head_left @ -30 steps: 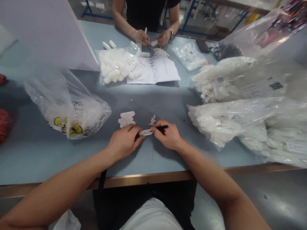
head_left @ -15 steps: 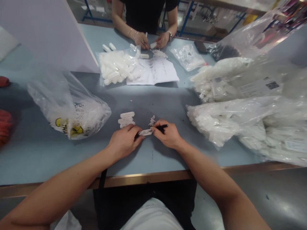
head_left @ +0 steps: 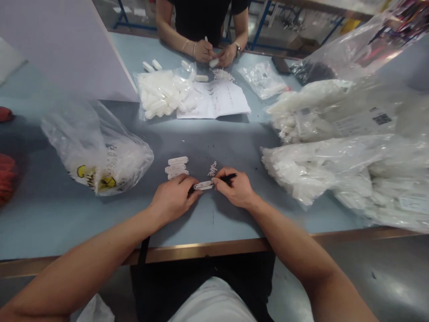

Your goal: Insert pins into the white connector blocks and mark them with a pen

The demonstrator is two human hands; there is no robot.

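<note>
Between thumb and fingers, my left hand [head_left: 174, 195] grips the end of a small white plastic strip [head_left: 203, 185] with a row of dark holes. My right hand [head_left: 234, 188] is closed round a slim black pen-like tool [head_left: 229, 177], its fingertips at the strip's right end. Whether a tiny part sits at the tool's tip is too small to tell. A little heap of tiny white pieces [head_left: 212, 169] lies just beyond my right fingertips. Several similar white strips [head_left: 177, 160] are lined up past my left hand, the nearest partly covered by it.
A clear bag of small white parts [head_left: 125, 165] stands at the left. Large bags of white pieces [head_left: 295, 167] crowd the right. Across the table, a co-worker's hands [head_left: 214, 56] hold a white piece, behind a printed sheet [head_left: 223, 100] and another bag [head_left: 164, 94].
My hands and the strip stay almost in place; my right fingers and the black tool have shifted very slightly. Across the table, the co-worker's hands have drawn closer together.
</note>
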